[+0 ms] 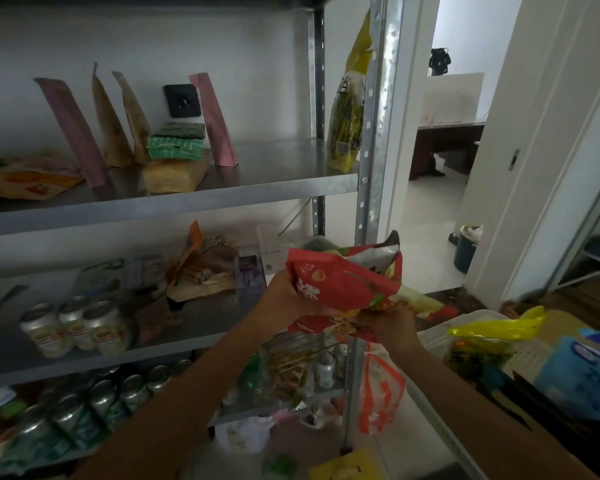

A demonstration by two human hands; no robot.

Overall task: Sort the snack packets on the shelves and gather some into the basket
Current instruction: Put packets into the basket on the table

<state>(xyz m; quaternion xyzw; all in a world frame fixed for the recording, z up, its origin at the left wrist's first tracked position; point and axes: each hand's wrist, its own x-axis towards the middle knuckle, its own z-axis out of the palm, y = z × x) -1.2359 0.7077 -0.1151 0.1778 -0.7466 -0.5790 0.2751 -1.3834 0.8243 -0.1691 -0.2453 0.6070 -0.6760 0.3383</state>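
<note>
Both hands are up in front of the rack, approx mid-shelf height. Left hand (284, 294) has its fingers curled round the left end of the snack bundle (343, 282), red pkt on top, a silvery one and a green-white one poking out behind. Right hand (394, 329) grips it from below, fingers closed into the crumpled bottom; fingertips hidden, can't see them. The bundle is in the air right at the front corner post (374, 133), overlapping it, out past the middle shelf's front lip and resting on nothing.

Basket (433, 337) sits low on the right, just beside the right wrist, white mesh wall showing. A yellow pkt (499, 327) lies across it w/ a green one under. Blue pack (582, 375) is further right; touching the basket or not, can't tell.

Upper shelf (170, 199): a pink pouch (213, 119) stands tilted near the middle, and a tall yellow-green pkt (349, 109) stands at the far right end, hard against the post. There's an open stretch of shelf btwn those two.

Jars (73, 327) are on the middle shelf front-left, near the lip. Cans (101, 400) crowd the shelf below. An orange-white bag (381, 393) hangs by the post, under the hands.

Doorway (433, 209) opens right of the post onto pale floor, w/ a bin (466, 249) close to the door frame.
</note>
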